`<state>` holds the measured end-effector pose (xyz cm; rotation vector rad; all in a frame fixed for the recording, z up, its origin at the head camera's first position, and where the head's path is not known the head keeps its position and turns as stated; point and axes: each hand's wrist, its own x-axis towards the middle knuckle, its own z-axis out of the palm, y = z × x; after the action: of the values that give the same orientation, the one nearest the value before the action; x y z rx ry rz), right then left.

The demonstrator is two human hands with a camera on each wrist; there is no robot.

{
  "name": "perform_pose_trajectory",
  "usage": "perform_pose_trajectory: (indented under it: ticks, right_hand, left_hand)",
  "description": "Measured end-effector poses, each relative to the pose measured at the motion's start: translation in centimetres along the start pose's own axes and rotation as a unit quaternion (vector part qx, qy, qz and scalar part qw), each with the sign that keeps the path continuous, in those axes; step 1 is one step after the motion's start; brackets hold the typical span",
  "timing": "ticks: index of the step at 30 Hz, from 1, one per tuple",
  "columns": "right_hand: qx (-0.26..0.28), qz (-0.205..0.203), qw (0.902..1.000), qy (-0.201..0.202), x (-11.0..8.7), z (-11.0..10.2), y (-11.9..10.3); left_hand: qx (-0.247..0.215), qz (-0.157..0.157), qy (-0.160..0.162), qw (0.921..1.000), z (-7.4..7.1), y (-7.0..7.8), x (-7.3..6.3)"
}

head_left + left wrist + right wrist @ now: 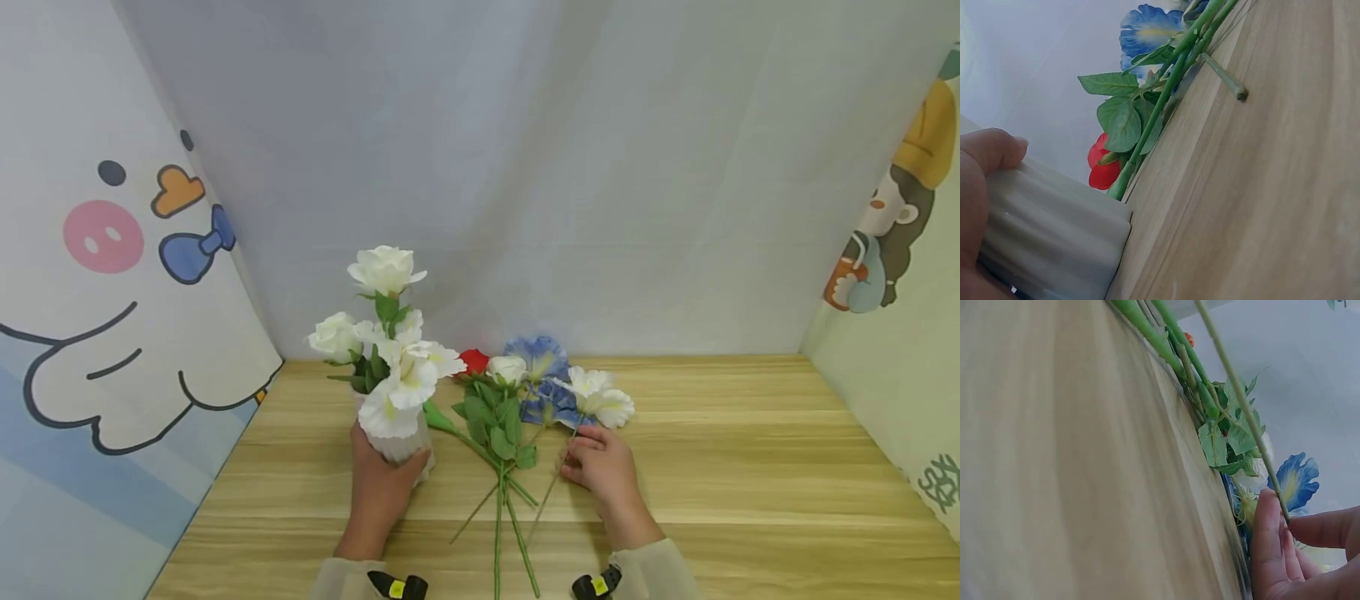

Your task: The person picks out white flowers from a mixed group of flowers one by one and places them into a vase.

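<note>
On the left, my left hand [384, 479] grips a white ribbed vase [405, 446], which stands on the table in the left wrist view. White artificial flowers [408, 367] rise out of the vase, and one large bloom hangs over its front. To the right, my right hand [600, 467] pinches the thin stem [1244, 403] of a white flower [597, 396] between thumb and fingers. That stem slants down toward the table's front, its bloom just beyond the fingertips. Beside it lie blue flowers [551, 402], a white rose [507, 368] and a red flower [473, 362].
Green stems [498, 517] of the lying flowers cross one another between the hands and point toward the front edge. Leaves [495, 421] spread over them. A pale curtain [637, 208] hangs behind the wooden table [735, 483], with cartoon-printed sheets at both sides.
</note>
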<state>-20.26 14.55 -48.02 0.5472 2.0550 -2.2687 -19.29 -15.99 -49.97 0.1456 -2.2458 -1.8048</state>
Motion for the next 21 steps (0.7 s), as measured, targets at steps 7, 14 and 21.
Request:
perform_pose_trajectory:
  ticks: [7,14,21]
  right_hand:
    - [0.05,0.006,0.9984,-0.027,0.0,0.6,0.2]
    - [0.076,-0.003,0.9965,-0.035,-0.1,0.9,0.3]
    - [0.101,-0.005,0.9942,-0.038,-0.2,1.2,-0.1]
  left_hand:
    - [0.003,-0.001,0.001,1.0,0.0,0.0,0.1]
    - [0.004,-0.005,-0.002,1.0,0.0,0.0,0.1]
    - [0.0,-0.004,0.0,1.0,0.0,-0.1,0.1]
